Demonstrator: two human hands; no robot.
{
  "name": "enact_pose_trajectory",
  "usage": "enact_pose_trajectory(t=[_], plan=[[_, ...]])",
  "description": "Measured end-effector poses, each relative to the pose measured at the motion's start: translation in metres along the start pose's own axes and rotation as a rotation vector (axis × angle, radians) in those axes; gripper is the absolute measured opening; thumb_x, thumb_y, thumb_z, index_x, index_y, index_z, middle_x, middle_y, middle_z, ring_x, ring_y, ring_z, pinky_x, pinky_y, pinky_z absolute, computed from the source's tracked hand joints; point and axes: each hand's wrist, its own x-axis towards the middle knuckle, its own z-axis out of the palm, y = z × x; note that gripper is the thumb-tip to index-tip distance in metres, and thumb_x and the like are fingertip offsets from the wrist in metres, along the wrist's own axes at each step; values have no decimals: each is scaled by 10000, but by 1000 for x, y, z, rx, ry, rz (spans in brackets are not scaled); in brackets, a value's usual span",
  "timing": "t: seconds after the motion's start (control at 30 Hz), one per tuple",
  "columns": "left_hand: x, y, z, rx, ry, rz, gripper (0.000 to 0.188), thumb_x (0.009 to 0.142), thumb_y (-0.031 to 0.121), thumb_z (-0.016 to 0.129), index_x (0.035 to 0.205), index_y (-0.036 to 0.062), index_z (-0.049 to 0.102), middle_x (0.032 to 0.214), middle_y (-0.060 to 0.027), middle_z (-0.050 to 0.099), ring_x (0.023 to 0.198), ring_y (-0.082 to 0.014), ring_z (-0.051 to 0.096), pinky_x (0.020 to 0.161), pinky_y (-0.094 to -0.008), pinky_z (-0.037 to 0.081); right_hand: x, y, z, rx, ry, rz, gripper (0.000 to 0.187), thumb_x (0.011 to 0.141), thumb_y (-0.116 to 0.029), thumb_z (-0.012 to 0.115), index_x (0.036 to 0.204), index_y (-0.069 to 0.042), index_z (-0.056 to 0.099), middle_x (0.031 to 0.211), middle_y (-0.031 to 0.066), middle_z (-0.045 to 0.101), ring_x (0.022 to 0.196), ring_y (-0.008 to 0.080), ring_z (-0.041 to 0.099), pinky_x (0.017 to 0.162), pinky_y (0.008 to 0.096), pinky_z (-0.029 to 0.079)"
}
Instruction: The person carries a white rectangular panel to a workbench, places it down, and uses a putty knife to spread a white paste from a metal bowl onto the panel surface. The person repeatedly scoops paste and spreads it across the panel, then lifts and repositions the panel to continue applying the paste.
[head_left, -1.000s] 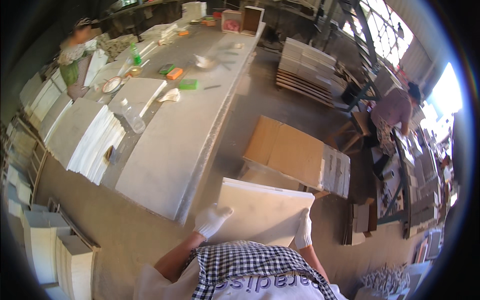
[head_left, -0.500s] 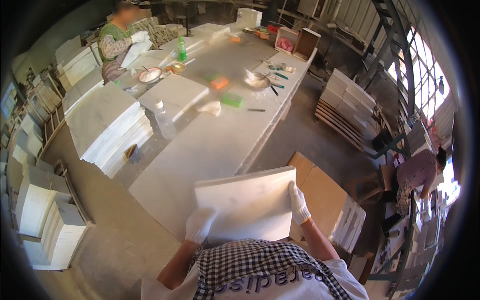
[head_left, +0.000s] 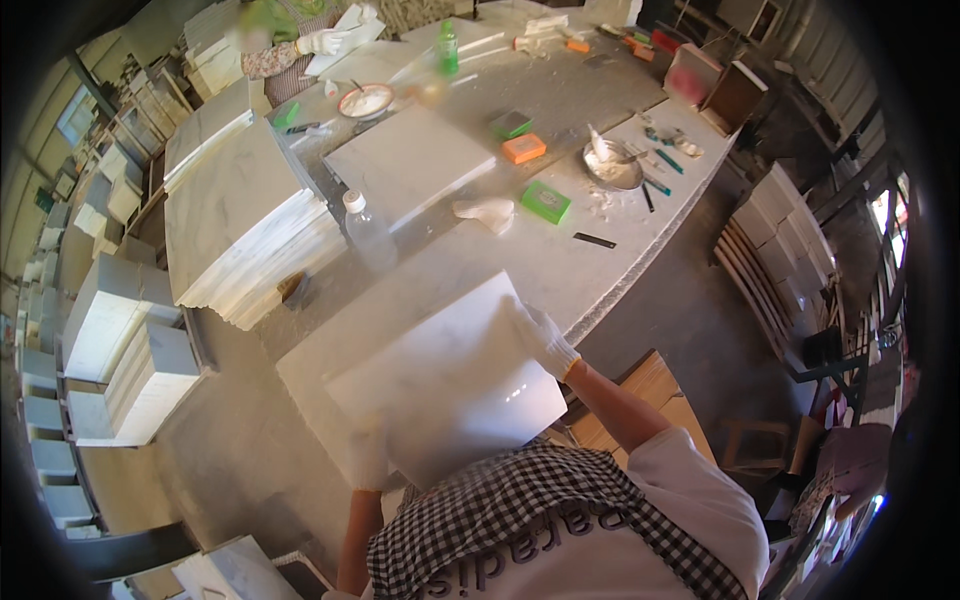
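A polished white marble slab (head_left: 450, 370) slants across in front of me, above the near end of the work table (head_left: 480, 235). My right hand (head_left: 543, 340), in a white knitted glove, grips its right edge. At the lower left corner is my gloved left hand (head_left: 368, 455), closed on the edge and blurred; its fingers are partly hidden. Beyond the slab lie a crumpled whitish cloth-like piece (head_left: 486, 213), a green block (head_left: 545, 201) and a small dark strip (head_left: 595, 240). A clear plastic bottle (head_left: 368, 232) stands to the left.
A marble slab stack (head_left: 240, 210) rises at the left. Another slab (head_left: 410, 160) lies flat on the table. Farther back are an orange block (head_left: 523, 149), a bowl of white paste (head_left: 612, 168) and a red-rimmed bowl (head_left: 365, 101). A co-worker's gloved hand (head_left: 322, 42) holds a pale piece.
The slab has swung from standing before me to a flatter tilt over the table, its right edge moved forward. My view has shifted toward the left.
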Motion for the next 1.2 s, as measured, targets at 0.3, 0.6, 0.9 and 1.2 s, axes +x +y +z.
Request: enact_pose_trajectory(t=[0.3,0.6,0.9,1.2], plan=[[-12,50,2,102,208,-151,661,1000,561,612,693,-24,645,543,-47,502,546,-158,483,542,-384,380,13,20,11,-488,32,-248,535,1033,-382,615,1416,-19,530,1098,165,695,973,362,667,852,421,540],[2,53,-15,744,45,-286,828,977,736,435,799,4,779,841,-269,732,833,-454,716,765,-507,553,-60,20,-18,-782,-22,-759,667,835,-227,768,1396,23,510,1299,305,544,1135,478,579,932,578,510],[9,49,-5,764,86,-281,1005,927,850,359,1369,-17,612,984,-294,751,954,-457,736,863,-524,562,-63,42,-22,-952,-243,-472,749,974,-392,586,1554,37,383,1591,363,334,1468,536,334,1227,602,276],[-18,22,16,697,201,-162,907,961,794,343,1162,19,768,1056,-300,737,1027,-470,717,914,-509,550,-65,40,-18,-1079,1,-749,559,884,-250,655,1370,12,565,1436,230,501,1347,418,468,1069,542,428]])
